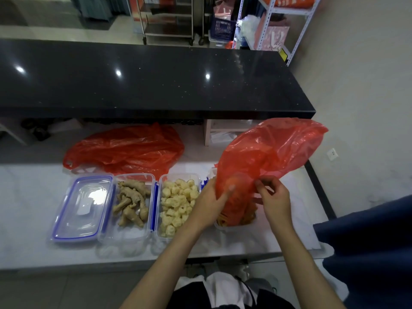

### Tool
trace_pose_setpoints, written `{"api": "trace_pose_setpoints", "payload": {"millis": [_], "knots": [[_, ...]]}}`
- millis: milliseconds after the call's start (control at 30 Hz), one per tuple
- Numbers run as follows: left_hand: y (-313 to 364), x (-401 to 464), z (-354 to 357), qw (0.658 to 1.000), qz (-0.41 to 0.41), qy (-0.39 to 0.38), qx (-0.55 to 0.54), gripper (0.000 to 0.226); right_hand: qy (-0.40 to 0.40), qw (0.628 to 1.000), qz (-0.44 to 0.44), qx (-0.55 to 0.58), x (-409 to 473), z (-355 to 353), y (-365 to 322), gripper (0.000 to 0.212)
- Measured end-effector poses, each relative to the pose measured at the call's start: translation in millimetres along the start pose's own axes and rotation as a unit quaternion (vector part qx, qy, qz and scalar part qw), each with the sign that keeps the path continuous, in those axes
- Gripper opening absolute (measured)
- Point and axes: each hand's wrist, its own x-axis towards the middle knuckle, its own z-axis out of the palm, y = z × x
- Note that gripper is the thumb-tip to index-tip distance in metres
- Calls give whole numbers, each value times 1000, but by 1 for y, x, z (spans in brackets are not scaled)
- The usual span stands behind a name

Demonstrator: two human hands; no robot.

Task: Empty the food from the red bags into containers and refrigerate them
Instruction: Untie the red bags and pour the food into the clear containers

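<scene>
Closest in, both bare forearms reach up from 6 o'clock onto the white marble counter (33,246). The left hand (208,206) is curled around the left side of the held red bag (265,157), fingers wrapped into the plastic with a fingertip showing through it, so it's got a proper grip. The right hand (275,197) sits just beside it at about 3 o'clock from the left one, fingers bent and pinching the bag's lower right edge, mostly closed on the plastic. That bag is tipped mouth-down over the rightmost container (236,225), and orange-yellow strips of food (225,218) are lying in the tub under the bag's opening; how much is still inside the bag is hard to tell. Moving toward 9 o'clock along the counter, the next container (178,204) is full of pale puffy chunks, then another container (131,201) holds brownish knobbly pieces, and at the far left there's a clear lid (82,206) with a blue seal, lying flat right against that tub. Farther back at about 11 o'clock, a second red bag (124,148) lies crumpled and flat on the counter behind the tubs. Beyond that runs a raised black countertop (145,81), glossy with light spots.
</scene>
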Motion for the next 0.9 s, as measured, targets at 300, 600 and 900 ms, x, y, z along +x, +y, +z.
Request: {"api": "trace_pose_setpoints", "payload": {"millis": [300,600,900], "knots": [[-25,1,-4,972,77,-17,220,25,-28,999,14,32,-1,-1,9,19],[-24,17,-2,986,64,72,135,24,-20,1000,-17,-12,-1,-12,6,12],[-10,31,-7,988,77,98,97,17,-9,1000,-20,-5,9,-14,8,16]]}}
